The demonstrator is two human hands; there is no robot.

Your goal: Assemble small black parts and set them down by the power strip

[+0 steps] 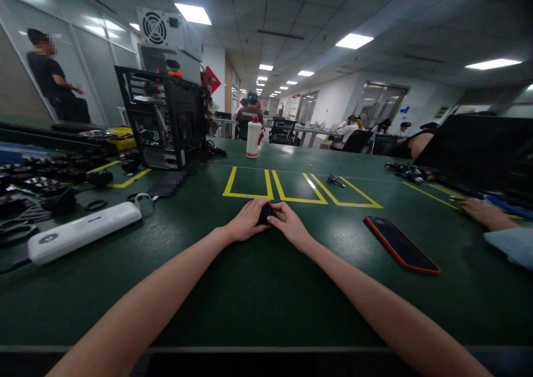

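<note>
My left hand (250, 220) and my right hand (290, 225) meet over the green table (258, 299), just in front of the yellow taped frames. Between them is a small black object (264, 215), mostly covered by my fingers; its kind cannot be made out. The left fingers wrap over its top and side. My right thumb and fingers pinch it from the other side. Inside the rightmost taped frame, beyond my hands, lies a small dark metallic part (336, 181).
An orange-edged phone (402, 244) lies right, near another person's hand (485, 213). Left are a white power strip (85, 232), dark cables and parts (37, 182), and an open computer case (166, 119) under a power supply unit (169, 38). A white tumbler (253, 139) stands behind the frames.
</note>
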